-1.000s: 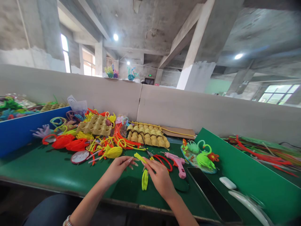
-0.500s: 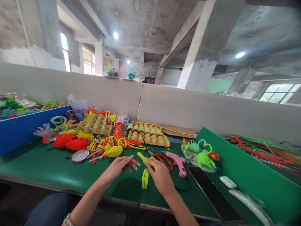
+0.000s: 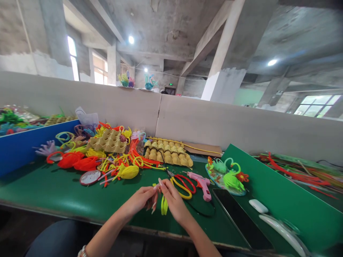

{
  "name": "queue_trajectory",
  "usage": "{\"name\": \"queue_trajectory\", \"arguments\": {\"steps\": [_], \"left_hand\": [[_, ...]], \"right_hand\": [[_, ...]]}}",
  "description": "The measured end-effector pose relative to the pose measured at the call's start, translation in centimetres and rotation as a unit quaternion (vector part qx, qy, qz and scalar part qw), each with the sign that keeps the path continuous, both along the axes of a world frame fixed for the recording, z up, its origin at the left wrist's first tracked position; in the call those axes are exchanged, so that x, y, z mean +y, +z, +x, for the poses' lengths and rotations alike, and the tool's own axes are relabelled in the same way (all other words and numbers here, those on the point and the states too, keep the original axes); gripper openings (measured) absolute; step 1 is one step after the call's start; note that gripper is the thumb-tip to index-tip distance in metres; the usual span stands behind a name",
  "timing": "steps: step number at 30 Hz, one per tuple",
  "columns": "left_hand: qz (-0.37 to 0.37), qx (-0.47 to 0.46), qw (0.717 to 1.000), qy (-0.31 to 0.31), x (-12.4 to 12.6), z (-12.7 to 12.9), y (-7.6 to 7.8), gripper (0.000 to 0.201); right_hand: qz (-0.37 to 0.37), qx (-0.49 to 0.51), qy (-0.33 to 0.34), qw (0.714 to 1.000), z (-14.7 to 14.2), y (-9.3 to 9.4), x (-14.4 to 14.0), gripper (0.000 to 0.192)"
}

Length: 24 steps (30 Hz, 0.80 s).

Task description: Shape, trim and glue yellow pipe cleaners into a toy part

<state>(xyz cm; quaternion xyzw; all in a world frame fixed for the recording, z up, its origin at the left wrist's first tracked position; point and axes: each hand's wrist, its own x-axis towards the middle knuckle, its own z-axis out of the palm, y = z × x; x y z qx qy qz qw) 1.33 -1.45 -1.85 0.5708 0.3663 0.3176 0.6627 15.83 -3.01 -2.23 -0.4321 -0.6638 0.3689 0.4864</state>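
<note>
Both my hands meet over the green table (image 3: 53,192) near its front edge. My left hand (image 3: 140,200) and my right hand (image 3: 173,200) pinch the same yellow-green pipe cleaner (image 3: 163,205), which loops down between them. Its upper end pokes out above my fingertips. Just behind my right hand lie scissors with red and yellow handles (image 3: 183,184) and a pink glue gun (image 3: 202,184).
A heap of coloured pipe cleaners (image 3: 118,166), egg cartons (image 3: 167,155) and red pompoms (image 3: 77,162) fills the back left. A plate with green craft figures (image 3: 227,176), a dark phone (image 3: 241,217) and a white case (image 3: 258,206) lie to the right. A grey partition (image 3: 214,125) stands behind.
My hands have come together and drawn nearer to me. The left hand, which was apart with spread fingers, now grips the yellow-green pipe cleaner alongside the right.
</note>
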Motion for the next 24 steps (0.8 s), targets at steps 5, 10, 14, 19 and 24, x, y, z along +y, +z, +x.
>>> {"name": "queue_trajectory", "arguments": {"steps": [5,10,14,19,24], "left_hand": [[0.028,-0.024,0.999,0.030,0.0,1.6,-1.6,0.058],[-0.023,-0.067,0.995,0.067,-0.8,2.8,-1.7,0.058],[-0.085,-0.133,0.986,0.053,-2.0,3.3,-1.1,0.055],[-0.135,-0.137,0.980,0.053,-2.8,3.5,-0.6,0.057],[-0.108,-0.105,0.985,0.085,-2.9,3.4,-0.4,0.059]], "right_hand": [[-0.023,0.119,-0.092,0.988,-1.6,-1.4,0.6,0.045],[-0.031,0.149,-0.142,0.978,-2.5,-2.0,0.5,0.047],[-0.025,0.158,-0.182,0.970,-3.1,-2.3,0.0,0.043],[0.034,0.073,-0.210,0.974,-3.0,-2.1,-0.5,0.037],[0.148,-0.066,-0.211,0.964,-2.1,-1.5,-0.7,0.028]]}}
